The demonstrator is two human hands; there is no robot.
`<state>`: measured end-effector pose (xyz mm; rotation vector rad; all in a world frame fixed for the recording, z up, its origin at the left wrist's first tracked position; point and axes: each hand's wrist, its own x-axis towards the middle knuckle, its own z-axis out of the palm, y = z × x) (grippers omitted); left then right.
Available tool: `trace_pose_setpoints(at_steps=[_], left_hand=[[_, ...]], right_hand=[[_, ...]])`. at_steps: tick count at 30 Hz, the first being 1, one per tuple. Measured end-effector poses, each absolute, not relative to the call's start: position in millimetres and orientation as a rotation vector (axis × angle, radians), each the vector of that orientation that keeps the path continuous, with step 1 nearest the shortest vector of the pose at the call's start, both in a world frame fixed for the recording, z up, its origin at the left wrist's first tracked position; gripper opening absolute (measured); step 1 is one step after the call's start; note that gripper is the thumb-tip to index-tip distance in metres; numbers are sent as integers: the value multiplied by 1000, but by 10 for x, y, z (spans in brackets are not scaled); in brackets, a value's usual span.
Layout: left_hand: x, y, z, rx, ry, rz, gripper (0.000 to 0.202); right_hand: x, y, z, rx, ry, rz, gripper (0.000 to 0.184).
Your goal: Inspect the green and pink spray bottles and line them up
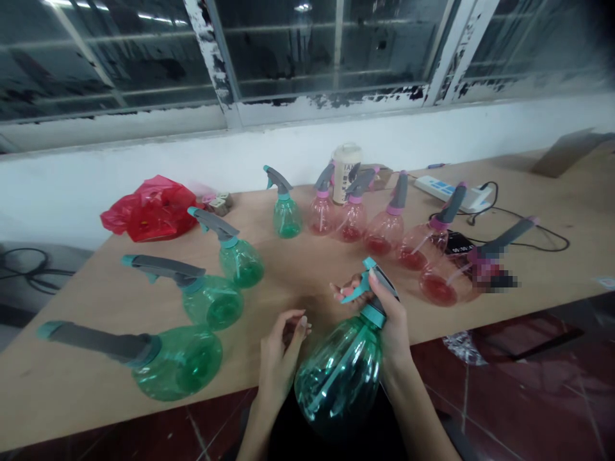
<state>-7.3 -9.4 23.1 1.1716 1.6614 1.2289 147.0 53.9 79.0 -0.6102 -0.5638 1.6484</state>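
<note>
My right hand (391, 314) is wrapped round the neck and trigger head of a green spray bottle (341, 371). The bottle is tilted in front of me at the table's near edge, its teal nozzle pointing up and away. Some right fingers reach past the teal trigger. Just left of this bottle, my left hand (283, 349) is loosely curled, with a gap inside the fingers and nothing visible in them. Other green spray bottles (177, 362) with grey and teal heads stand to the left and behind. An arc of pink spray bottles (384, 230) stands at the right.
A red plastic bag (151, 208) lies at the back left of the wooden table (298, 269). Behind the pink bottles stands a paper cup (346, 169). At the right are a white power strip (446, 192), a black cable and a phone showing a timer (459, 244).
</note>
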Motion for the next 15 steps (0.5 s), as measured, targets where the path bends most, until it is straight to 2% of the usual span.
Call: trace_pose_setpoints(at_steps=[3, 15], left_hand=[[-85, -93, 216, 1202, 1662, 1222, 32], [-64, -100, 289, 1210, 1677, 1221, 32]], right_hand=[[1450, 498, 801, -621, -603, 1670, 28], [1435, 572, 732, -498, -636, 1708, 26]])
